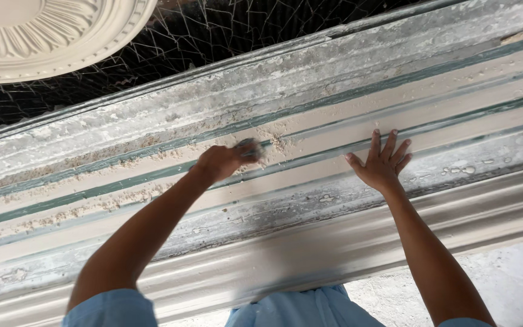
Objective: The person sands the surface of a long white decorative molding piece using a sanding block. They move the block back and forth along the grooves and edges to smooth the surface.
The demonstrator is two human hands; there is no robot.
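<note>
A long ribbed moulding form (pixel 310 103), grey and beige with teal lines, runs across the view from lower left to upper right. My left hand (pixel 222 161) is closed on a small grey pad or sponge (pixel 250 147), blurred, and presses it on a groove where crumbly beige residue lies. My right hand (pixel 381 161) rests flat on the form with its fingers spread, holding nothing. Both forearms reach up from light blue sleeves at the bottom.
A round white plaster ceiling medallion (pixel 43 36) with leaf relief lies at the top left. Dark ground with wire mesh (pixel 213 30) shows behind the form. Pale rough floor (pixel 516 278) shows at the bottom right. Crumbs and flakes dot the form's grooves.
</note>
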